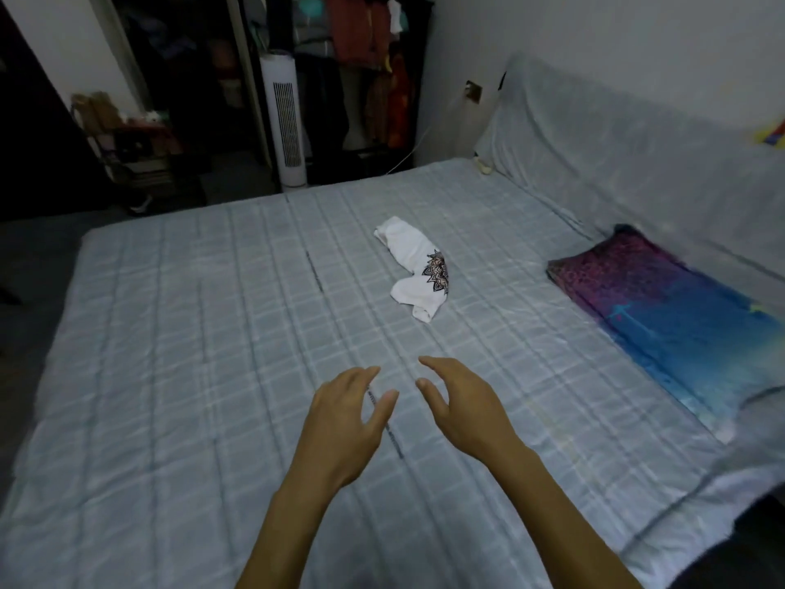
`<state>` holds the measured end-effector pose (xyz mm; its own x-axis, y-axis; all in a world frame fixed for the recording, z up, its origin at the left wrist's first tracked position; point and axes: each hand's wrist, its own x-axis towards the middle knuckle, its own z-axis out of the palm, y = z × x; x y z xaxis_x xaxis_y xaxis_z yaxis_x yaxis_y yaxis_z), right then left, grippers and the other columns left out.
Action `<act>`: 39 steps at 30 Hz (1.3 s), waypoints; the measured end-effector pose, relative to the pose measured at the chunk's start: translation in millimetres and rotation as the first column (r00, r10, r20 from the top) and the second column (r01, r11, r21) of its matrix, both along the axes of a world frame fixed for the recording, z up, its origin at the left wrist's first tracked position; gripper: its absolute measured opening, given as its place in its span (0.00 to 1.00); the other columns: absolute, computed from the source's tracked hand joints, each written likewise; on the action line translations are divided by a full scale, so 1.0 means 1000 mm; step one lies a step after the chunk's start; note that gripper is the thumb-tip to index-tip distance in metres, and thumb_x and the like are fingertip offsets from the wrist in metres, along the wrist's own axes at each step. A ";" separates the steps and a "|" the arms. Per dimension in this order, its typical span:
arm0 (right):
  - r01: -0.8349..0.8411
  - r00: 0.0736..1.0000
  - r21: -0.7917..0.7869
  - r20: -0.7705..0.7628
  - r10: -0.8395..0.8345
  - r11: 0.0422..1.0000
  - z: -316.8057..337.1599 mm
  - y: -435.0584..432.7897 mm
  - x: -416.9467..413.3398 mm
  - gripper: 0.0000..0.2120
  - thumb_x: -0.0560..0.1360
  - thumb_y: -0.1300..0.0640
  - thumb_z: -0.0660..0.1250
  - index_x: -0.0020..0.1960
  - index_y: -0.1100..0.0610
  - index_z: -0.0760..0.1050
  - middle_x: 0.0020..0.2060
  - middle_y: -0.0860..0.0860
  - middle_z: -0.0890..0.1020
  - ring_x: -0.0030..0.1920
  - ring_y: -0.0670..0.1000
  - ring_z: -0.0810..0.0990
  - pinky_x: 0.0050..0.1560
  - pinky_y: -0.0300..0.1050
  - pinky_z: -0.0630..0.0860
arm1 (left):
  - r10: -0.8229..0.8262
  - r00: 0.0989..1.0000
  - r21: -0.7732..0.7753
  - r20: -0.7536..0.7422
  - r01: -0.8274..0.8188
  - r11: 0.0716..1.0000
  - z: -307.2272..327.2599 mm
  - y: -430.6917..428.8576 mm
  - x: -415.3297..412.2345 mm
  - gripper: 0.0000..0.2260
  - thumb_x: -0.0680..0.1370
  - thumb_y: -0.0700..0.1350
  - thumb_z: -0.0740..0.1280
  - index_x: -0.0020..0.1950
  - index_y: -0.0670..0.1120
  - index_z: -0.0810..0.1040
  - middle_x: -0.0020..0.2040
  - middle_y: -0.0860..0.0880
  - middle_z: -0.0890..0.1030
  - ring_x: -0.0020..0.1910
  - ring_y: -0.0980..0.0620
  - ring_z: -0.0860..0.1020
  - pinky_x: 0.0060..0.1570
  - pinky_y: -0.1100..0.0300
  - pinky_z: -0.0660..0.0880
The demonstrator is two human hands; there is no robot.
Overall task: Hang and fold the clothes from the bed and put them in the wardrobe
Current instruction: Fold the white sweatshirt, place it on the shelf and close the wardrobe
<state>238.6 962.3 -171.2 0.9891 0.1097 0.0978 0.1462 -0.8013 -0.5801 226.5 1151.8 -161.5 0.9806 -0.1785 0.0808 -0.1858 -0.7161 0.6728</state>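
A person is reaching both bare hands out over a bed [178,376] covered in a pale checked sheet, with the left hand [348,423] and the right hand [463,410] hovering side by side, fingers spread and slightly curled, holding nothing and touching no garment. The one loose piece of clothing in view, a white T-shirt [414,269] with a dark mandala print, is lying crumpled in a narrow twist near the middle of the mattress, well beyond the fingertips and apart from everything else on the bed. It is looking like thin, light cotton, soft and limp, so it is likely going to sag and bunch when lifted rather than hold any shape; taking it by the shoulders or the hem with both hands, then shaking it flat, is probably the surest way to begin a fold or slip in a hanger. Which end is the collar cannot be told from here. To the right, a purple and blue cloth [662,299] is lying flat against the covered headboard. Across the dim room, the open wardrobe [361,78] is showing hanging clothes, with a white tower fan [284,121] standing just beside it.
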 end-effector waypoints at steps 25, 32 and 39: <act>-0.015 0.958 -0.244 -0.280 -0.056 0.970 -0.303 -0.098 0.363 0.22 0.80 0.49 0.56 0.72 0.55 0.66 0.68 0.54 0.72 0.65 0.54 0.72 0.64 0.47 0.67 | -0.062 0.973 0.373 -0.224 0.145 0.916 -0.255 -0.131 0.361 0.23 0.81 0.57 0.52 0.72 0.47 0.66 0.68 0.47 0.72 0.65 0.49 0.72 0.67 0.55 0.65; 0.210 0.895 -0.424 -0.279 -0.348 0.881 -0.406 -0.098 0.466 0.34 0.79 0.44 0.57 0.77 0.55 0.47 0.76 0.63 0.48 0.74 0.62 0.55 0.70 0.56 0.57 | -0.069 0.984 0.471 -0.165 0.140 0.871 -0.352 -0.108 0.377 0.18 0.78 0.51 0.56 0.62 0.46 0.76 0.57 0.44 0.79 0.49 0.44 0.80 0.51 0.50 0.76; 0.261 0.921 -0.379 -0.178 -0.347 0.888 -0.414 -0.102 0.489 0.11 0.75 0.60 0.63 0.57 0.58 0.72 0.50 0.56 0.79 0.48 0.57 0.79 0.47 0.48 0.73 | -0.175 0.982 0.482 -0.075 0.189 0.855 -0.369 -0.091 0.373 0.16 0.72 0.51 0.56 0.49 0.46 0.81 0.42 0.48 0.81 0.34 0.47 0.80 0.35 0.57 0.77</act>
<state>727.8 860.1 -585.4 0.9679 -0.2161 -0.1287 -0.2425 -0.9377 -0.2490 599.7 1061.2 -530.5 0.9273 -0.3636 -0.0890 -0.3315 -0.9081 0.2557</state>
